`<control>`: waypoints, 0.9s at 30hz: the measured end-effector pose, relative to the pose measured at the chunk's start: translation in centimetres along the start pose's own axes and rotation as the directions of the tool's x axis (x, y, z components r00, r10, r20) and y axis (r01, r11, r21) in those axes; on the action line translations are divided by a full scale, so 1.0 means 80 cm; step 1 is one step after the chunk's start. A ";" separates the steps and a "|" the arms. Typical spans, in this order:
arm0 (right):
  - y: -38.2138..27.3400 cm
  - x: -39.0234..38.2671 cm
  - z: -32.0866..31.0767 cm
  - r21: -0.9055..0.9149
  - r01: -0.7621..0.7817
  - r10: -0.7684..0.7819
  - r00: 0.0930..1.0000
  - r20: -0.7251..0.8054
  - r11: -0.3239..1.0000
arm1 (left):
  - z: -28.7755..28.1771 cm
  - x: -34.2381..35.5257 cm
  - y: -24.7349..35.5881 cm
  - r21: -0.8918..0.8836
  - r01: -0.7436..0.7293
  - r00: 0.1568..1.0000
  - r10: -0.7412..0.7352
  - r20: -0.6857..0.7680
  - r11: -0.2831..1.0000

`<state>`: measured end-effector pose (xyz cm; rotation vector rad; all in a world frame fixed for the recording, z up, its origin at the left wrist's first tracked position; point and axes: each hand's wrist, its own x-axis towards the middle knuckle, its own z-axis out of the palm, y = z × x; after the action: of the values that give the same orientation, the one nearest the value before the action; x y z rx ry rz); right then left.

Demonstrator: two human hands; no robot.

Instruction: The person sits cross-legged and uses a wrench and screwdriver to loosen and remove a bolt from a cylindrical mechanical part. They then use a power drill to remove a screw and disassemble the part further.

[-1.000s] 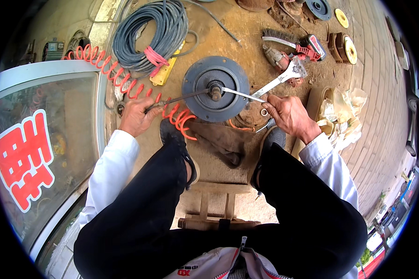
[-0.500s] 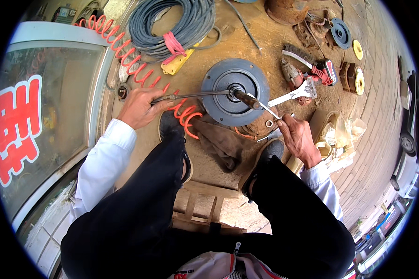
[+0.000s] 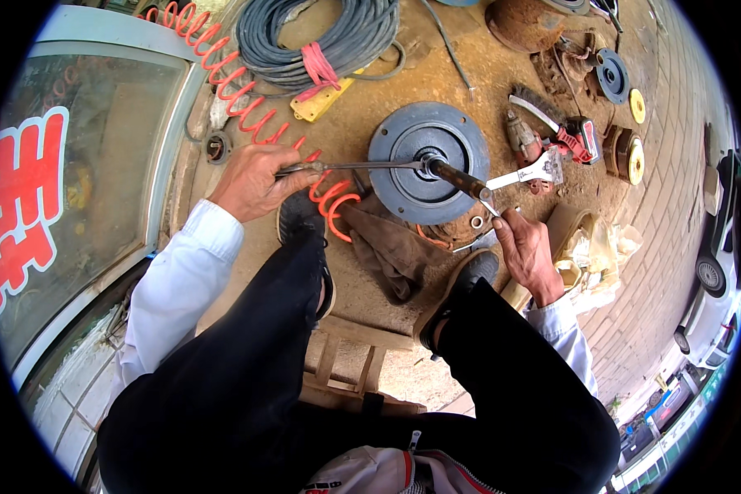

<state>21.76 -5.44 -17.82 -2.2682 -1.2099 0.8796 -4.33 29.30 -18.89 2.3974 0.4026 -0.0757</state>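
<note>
- In the middle, just beyond brown cloth (image 3: 391,259): grey flanged disc (image 3: 399,144), shaft (image 3: 461,179) jutting out
- In left hand (image 3: 257,183), fingers wrapped tight: long dark tool (image 3: 362,165), tip at shaft's base
- In right hand (image 3: 528,251), fingers pinched: slim wrench (image 3: 491,207) at shaft's end

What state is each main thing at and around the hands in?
Left hand: closed around dark tool
Right hand: gripping silver tool
Grey flanged disc: broad face up
Brown cloth: crumpled
Dark cable: coiled, tied with pink strip
Red spiral hose: partly stretched
Power drill: lying down
</note>
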 end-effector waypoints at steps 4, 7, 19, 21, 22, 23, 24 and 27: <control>-0.003 0.000 0.000 0.010 -0.018 0.018 1.000 0.007 1.000 | 0.003 0.000 0.001 -0.014 0.031 0.999 -0.032 -0.028 0.999; 0.000 0.000 0.002 0.022 0.035 -0.035 0.999 -0.007 0.999 | 0.002 0.000 0.003 -0.030 0.070 0.998 -0.070 -0.007 0.997; 0.001 -0.001 -0.006 -0.026 0.047 -0.047 0.999 0.013 0.999 | -0.010 0.005 0.026 0.061 0.128 0.991 -0.130 0.040 0.990; -0.003 -0.002 -0.008 -0.047 0.062 -0.062 0.998 0.004 0.997 | -0.009 0.004 0.027 0.054 0.154 0.987 -0.156 0.036 0.987; -0.006 -0.003 -0.010 -0.057 0.060 -0.061 0.998 -0.003 0.997 | -0.009 0.003 0.029 0.051 0.167 0.985 -0.169 0.034 0.985; -0.009 -0.003 -0.012 -0.065 0.060 -0.060 0.998 -0.011 0.996 | -0.010 0.004 0.034 0.059 0.161 0.986 -0.163 0.027 0.985; -0.011 -0.004 -0.014 -0.072 0.059 -0.060 0.998 -0.018 0.996 | -0.010 0.004 0.039 0.067 0.156 0.987 -0.158 0.020 0.985; -0.015 -0.009 -0.018 -0.145 0.032 -0.035 0.999 -0.020 0.989 | -0.014 0.002 0.046 0.129 0.169 0.984 -0.174 0.026 0.977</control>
<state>21.79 -5.47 -15.78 -2.3563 -1.3371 0.7739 -3.13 27.46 -15.75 2.4761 0.6029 -0.2292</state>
